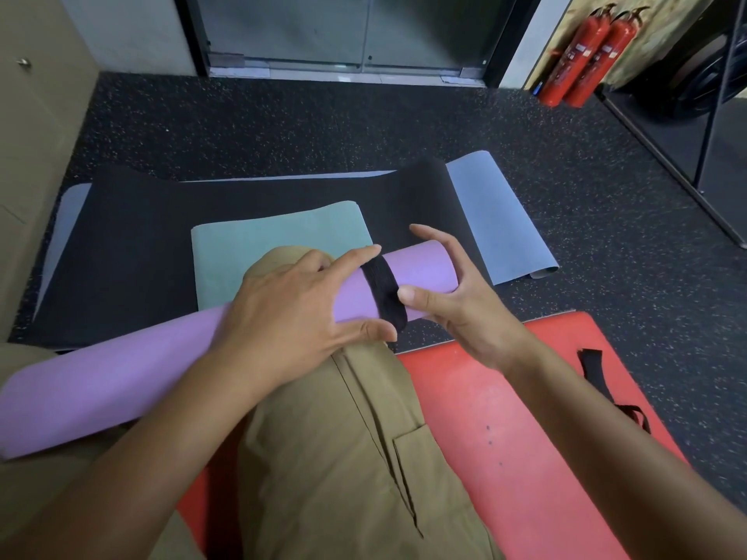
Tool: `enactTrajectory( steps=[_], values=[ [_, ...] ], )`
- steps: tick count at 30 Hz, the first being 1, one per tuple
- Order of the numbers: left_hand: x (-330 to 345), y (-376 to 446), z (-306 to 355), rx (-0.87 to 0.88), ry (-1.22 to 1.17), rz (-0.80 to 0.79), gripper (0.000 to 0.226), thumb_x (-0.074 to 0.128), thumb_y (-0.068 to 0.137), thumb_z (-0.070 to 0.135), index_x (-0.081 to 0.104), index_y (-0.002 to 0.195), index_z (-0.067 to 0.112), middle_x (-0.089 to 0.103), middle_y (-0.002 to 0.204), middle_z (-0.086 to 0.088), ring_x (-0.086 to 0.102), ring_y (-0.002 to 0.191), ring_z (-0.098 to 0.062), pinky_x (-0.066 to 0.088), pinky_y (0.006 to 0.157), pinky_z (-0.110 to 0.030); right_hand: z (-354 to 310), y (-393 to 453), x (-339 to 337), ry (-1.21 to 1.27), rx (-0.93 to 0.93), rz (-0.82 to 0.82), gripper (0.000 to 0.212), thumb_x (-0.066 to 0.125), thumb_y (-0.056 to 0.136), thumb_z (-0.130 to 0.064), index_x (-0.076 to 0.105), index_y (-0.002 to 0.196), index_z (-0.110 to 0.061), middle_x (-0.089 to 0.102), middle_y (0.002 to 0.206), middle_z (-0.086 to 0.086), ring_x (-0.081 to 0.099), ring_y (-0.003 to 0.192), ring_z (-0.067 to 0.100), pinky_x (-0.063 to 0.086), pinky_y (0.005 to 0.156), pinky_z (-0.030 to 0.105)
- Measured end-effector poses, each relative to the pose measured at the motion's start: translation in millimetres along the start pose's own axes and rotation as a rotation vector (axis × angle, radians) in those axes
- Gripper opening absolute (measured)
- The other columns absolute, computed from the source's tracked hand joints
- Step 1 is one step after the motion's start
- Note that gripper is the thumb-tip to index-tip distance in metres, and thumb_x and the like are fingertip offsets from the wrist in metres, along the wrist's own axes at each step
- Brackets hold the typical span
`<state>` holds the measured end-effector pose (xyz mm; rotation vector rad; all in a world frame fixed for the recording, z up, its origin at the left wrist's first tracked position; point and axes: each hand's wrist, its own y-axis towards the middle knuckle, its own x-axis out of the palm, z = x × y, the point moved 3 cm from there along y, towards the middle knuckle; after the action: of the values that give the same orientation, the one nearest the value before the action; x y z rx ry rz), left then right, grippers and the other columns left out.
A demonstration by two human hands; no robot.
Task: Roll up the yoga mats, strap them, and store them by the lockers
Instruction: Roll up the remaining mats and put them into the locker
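One rolled purple yoga mat lay across the raised knee, its right end lifted over the thigh of the tan trousers, probably so that a strap could pass underneath without the floor in the way. Around that end, a black strap, wrapped once and lying flat against the roll. Left hand laid over the top of the roll just left of the strap, fingers mostly straight and spread, index finger reaching to the strap's upper edge, thumb pressed near its lower end at the underside; seemingly there to keep the roll from loosening. Right hand cupped round the open end of the roll, thumb pressed on the strap's right edge, fingers curled behind the end. So: strap between the two thumbs, mat held from both sides. Fastening itself hidden under the roll; closed or not, could not tell.

Strapping judged to be in hand for this mat, storing not yet begun. Under the knee, a red mat spread flat, with a second black strap loose on its right edge. Beyond, a folded teal mat on a wide black mat, itself over a pale blue mat, all unrolled on the speckled rubber floor. Two red fire extinguishers against the far wall at right.
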<state>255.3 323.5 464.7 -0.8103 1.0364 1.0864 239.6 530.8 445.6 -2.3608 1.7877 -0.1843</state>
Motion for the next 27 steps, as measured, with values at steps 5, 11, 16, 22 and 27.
enactTrajectory(
  steps=[5,11,16,22,27],
  values=[
    [-4,3,5,0.003,-0.042,0.033,0.084,0.030,0.066,0.101,0.036,0.132,0.051,0.054,0.119,0.016,0.054,0.113,-0.016,0.032,0.077,-0.034,3,-2,3,0.110,0.007,0.040,0.079,0.088,0.070,-0.030,0.053,0.140,-0.028,0.062,0.133,0.015,0.068,0.114,0.031,0.060,0.087,0.042],
    [-7,6,11,-0.008,-0.128,0.049,0.063,0.045,0.071,0.089,0.040,0.116,0.046,0.060,0.116,0.017,0.060,0.102,-0.021,0.043,0.076,-0.038,3,-6,0,0.108,-0.009,0.047,0.066,0.081,0.082,-0.029,0.052,0.141,-0.027,0.060,0.136,0.016,0.067,0.117,0.033,0.059,0.093,0.049],
    [-13,21,31,-0.006,-0.105,-0.070,0.075,0.050,0.071,0.092,0.044,0.127,0.043,0.058,0.119,0.020,0.060,0.106,-0.017,0.043,0.079,-0.037,-2,-8,0,0.078,-0.037,0.037,0.056,0.075,0.089,-0.037,0.052,0.141,-0.031,0.061,0.138,0.012,0.067,0.118,0.030,0.058,0.092,0.042],
    [-15,25,24,0.000,-0.094,-0.127,0.059,0.053,0.071,0.088,0.048,0.111,0.044,0.061,0.103,0.018,0.059,0.093,-0.013,0.051,0.080,-0.041,-8,-10,-1,0.087,-0.051,0.040,0.054,0.066,0.092,-0.037,0.050,0.143,-0.026,0.063,0.136,0.008,0.067,0.119,0.026,0.059,0.093,0.041],
    [-20,17,12,-0.014,-0.111,-0.202,0.064,0.058,0.072,0.087,0.048,0.116,0.042,0.056,0.112,0.020,0.056,0.100,-0.012,0.049,0.084,-0.039,-6,-11,-5,0.124,-0.053,0.073,0.060,0.070,0.086,-0.042,0.053,0.141,-0.025,0.065,0.131,0.008,0.067,0.119,0.026,0.058,0.094,0.044]
  ],
)
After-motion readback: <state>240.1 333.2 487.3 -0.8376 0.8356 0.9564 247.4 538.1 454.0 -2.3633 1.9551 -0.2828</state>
